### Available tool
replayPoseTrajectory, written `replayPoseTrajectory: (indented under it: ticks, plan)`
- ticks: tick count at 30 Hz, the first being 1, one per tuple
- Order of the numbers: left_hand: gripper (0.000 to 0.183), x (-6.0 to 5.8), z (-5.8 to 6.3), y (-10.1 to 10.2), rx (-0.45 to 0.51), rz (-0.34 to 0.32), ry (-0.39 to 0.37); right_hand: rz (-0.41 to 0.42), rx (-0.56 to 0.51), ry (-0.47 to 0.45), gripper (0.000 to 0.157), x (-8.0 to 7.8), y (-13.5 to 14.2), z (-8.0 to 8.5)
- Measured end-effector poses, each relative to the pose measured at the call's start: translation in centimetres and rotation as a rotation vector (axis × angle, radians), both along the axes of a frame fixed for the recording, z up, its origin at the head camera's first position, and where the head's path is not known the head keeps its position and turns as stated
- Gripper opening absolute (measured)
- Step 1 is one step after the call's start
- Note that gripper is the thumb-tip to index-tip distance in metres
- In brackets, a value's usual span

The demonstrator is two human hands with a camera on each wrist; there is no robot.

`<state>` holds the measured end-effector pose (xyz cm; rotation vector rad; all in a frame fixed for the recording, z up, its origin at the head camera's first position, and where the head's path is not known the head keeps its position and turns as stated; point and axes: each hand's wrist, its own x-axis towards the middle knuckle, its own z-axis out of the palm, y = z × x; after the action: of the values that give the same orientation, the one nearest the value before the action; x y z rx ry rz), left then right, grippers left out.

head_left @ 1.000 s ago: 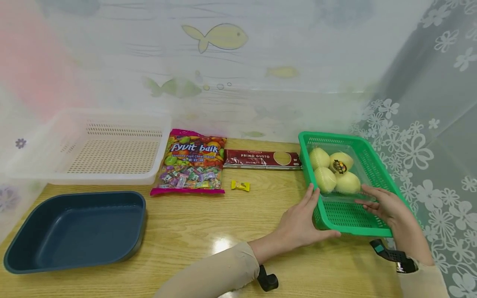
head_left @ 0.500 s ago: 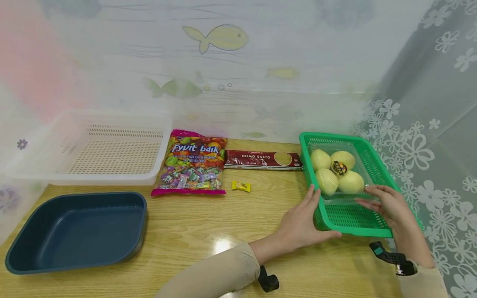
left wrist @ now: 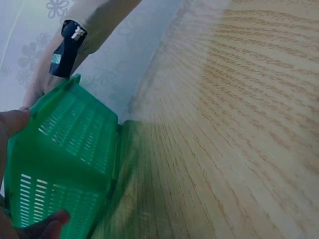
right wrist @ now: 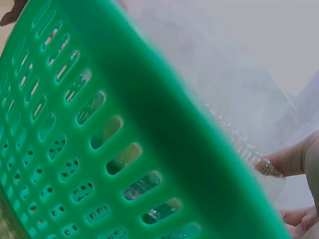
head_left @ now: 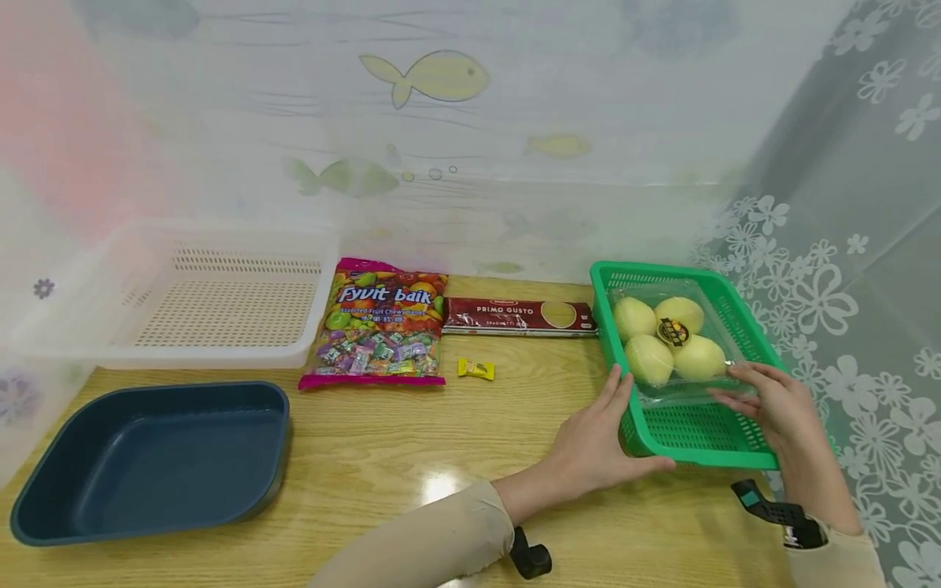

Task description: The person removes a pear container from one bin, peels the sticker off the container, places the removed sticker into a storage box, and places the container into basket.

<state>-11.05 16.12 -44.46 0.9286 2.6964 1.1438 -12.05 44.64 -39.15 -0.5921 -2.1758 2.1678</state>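
In the head view a green plastic basket [head_left: 702, 453] stands at the right. Inside lies a clear plastic pack of round, pale yellow fruit [head_left: 698, 358] with a black sticker. My right hand [head_left: 782, 412] pinches the pack's near right edge; the right wrist view shows its fingertips [right wrist: 269, 167] at the clear film, beyond the basket wall. My left hand [head_left: 591, 445] spans the basket's near left corner from outside, fingers straight against the left side and thumb along the front rim. The left wrist view shows fingertips [left wrist: 59, 219] against the slotted wall.
Left of the basket lie a red spaghetti pack [head_left: 519, 317], a small yellow wrapped candy [head_left: 475, 369] and a large candy bag [head_left: 378, 327]. Further left are a white basket [head_left: 198, 355] and a dark blue tub [head_left: 158, 527]. A printed curtain [head_left: 470, 204] hangs behind and at the right.
The fruit pack has shifted slightly right inside the basket and turned a little, with my right hand moving along. My left hand stays at the basket corner.
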Motion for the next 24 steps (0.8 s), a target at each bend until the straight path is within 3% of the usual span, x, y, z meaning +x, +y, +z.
replayPoseTrajectory:
  ticks: [9,19,24]
  plan:
    - [0.115,0.1,0.0,0.0,0.008,-0.001,0.008,0.01,-0.125,0.052,0.006,0.6,0.0,0.5]
    - [0.116,-0.2,0.1,0.2,0.009,-0.006,-0.002,-0.012,-0.213,0.132,0.018,0.4,-0.2,1.7]
    - [0.115,-0.4,0.3,0.2,0.009,-0.004,0.002,-0.037,-0.258,0.162,0.015,0.4,-0.4,2.3]
